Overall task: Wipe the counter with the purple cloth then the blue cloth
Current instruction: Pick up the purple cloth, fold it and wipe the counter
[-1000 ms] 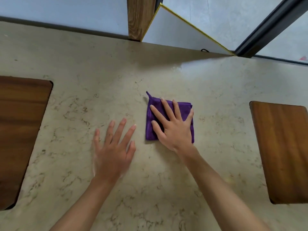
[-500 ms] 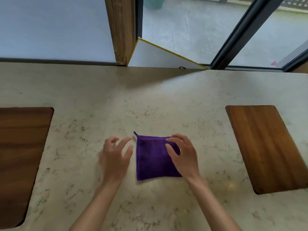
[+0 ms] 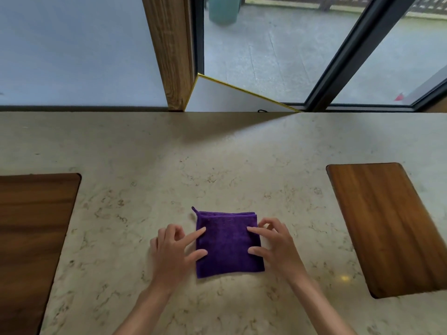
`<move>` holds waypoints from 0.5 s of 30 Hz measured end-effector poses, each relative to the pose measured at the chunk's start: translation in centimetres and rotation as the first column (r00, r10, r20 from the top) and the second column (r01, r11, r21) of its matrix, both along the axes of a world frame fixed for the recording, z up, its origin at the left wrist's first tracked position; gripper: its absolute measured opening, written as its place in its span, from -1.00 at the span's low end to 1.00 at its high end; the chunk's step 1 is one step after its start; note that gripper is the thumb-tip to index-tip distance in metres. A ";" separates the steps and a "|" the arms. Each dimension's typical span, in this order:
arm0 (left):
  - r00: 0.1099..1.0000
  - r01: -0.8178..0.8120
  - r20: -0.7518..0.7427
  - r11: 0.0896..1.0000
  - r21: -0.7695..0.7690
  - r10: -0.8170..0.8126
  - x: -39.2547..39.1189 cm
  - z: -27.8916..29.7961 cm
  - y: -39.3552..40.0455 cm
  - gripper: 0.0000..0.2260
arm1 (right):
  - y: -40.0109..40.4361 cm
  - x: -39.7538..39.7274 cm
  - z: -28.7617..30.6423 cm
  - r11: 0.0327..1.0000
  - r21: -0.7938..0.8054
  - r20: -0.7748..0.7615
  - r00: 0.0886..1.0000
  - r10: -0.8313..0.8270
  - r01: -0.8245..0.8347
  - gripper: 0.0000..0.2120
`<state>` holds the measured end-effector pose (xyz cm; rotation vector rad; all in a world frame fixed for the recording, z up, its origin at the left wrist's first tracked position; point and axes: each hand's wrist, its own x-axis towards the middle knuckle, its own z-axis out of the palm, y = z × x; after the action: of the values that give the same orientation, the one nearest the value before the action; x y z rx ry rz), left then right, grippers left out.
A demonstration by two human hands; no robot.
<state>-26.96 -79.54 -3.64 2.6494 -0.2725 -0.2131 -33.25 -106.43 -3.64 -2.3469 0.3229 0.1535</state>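
Plainly the purple step is in hand: the folded purple cloth (image 3: pixel 228 245) lies flat on the table (image 3: pixel 217 165), the left hand (image 3: pixel 174 252) and right hand (image 3: pixel 275 247) resting loose fingertips on its side edges, gripping nothing. No blue cloth shows; next calls for pressing down and sweeping.

Soft daylight enters through the glass doors (image 3: pixel 278 56) at the back, leaving the pale stone counter (image 3: pixel 145 153) evenly lit with a dim wedge of shadow near its far edge. A small glint shows at lower right, and wide-angle distortion bends the frame's edges; focus is slightly soft throughout.
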 end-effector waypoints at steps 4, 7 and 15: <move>0.998 -0.063 0.004 0.996 -0.062 0.063 0.1 0.3 -0.6 -0.75 | 0.8 0.3 0.2 0.997 -0.019 0.053 0.996 -0.071 0.072 -0.69; 0.997 -0.068 -0.021 0.997 -0.035 0.068 0.0 0.7 -1.6 -0.73 | 1.8 0.6 0.3 0.988 -0.110 0.094 0.991 -0.100 0.110 -0.79; 0.928 -0.288 -0.277 0.952 -0.104 0.250 0.9 5.6 -3.6 -0.88 | 2.9 1.6 4.3 0.975 0.076 -0.111 0.973 -0.200 0.209 -0.86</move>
<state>-26.06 -83.17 1.93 2.4467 0.1590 -0.4307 -31.65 -103.55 0.63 -2.2076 0.5951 0.1849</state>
